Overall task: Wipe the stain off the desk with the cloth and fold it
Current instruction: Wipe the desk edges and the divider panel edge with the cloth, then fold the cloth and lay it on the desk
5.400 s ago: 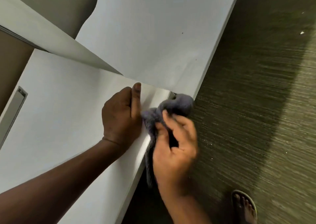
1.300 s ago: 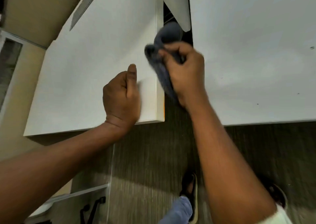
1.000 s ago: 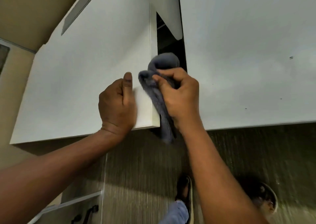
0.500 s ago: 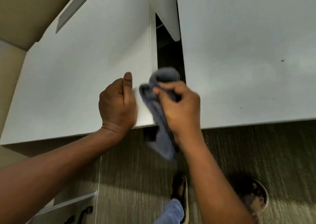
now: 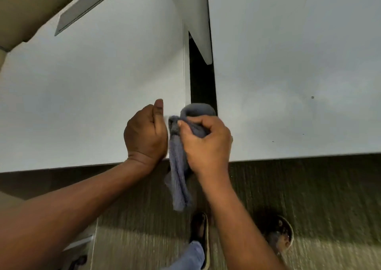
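My right hand (image 5: 206, 143) grips a bunched grey-blue cloth (image 5: 179, 166) at the right edge of the left white desk (image 5: 82, 94), near its front corner. One loop of the cloth bulges above my fingers over the dark gap between the desks; a long tail hangs down below the desk edge. My left hand (image 5: 146, 133) rests as a closed fist on the left desk, thumb up, just left of the cloth. No stain is visible where the cloth presses.
A second white desk (image 5: 288, 73) lies to the right across a narrow dark gap (image 5: 202, 79). A white divider panel (image 5: 195, 11) rises at the back. Below are striped carpet (image 5: 309, 187), my sandalled foot (image 5: 200, 228), and a round floor fitting (image 5: 278, 234).
My right hand has slid the cloth along the desk's side edge toward the front corner over the last second. The cloth's tail now hangs lower. My left fist has stayed put.
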A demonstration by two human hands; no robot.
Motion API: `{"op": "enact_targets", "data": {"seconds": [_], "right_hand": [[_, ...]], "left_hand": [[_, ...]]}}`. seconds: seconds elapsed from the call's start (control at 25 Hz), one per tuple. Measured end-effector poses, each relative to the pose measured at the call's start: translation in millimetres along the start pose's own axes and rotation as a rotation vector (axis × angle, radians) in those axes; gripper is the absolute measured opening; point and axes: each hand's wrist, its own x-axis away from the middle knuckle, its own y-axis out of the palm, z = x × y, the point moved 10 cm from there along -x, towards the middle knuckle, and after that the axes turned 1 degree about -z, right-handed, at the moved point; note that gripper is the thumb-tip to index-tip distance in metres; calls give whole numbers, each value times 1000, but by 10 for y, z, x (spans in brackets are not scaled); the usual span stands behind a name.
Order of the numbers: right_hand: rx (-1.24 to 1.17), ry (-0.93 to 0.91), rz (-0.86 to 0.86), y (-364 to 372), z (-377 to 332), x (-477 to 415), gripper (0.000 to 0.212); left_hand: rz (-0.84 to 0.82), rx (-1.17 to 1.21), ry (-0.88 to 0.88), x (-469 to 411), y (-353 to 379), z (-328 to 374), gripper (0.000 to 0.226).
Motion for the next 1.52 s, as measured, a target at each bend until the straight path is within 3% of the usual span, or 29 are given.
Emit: {"op": "enact_targets", "data": {"seconds": [0.2,0.48,0.76,0.92,1.08,1.16,1.28,1.4,1.52], "right_hand": [[63,44,60,274,-190,-1080,14],[-27,109,126,-140,177,533,10],[175,93,91,109,-115,-451,12],[287,119,128,-147,23,291,5],[410,268,91,-195,44,966,6],[194,367,160,-152,87,1309,6],[-408,483,247,109,77,1730,25],[-841,574,182,595,-87,1888,43],[-1033,550,173,869,-241,1808,53]], "left_hand": [[18,-4,33,-5,-27,48,41],[-31,-30,61,-13,34,35,43],[-61,51,55,-2,-21,32,38],[-110,169,-28,-32,36,-86,44],[-144,352,23,1,-162,-87,44],[-127,487,15,-1,-390,-213,42],[-100,682,-103,-41,-818,-782,44],[-323,743,-261,103,-905,-1374,51],[-625,780,-315,432,-801,-1549,51]]}}
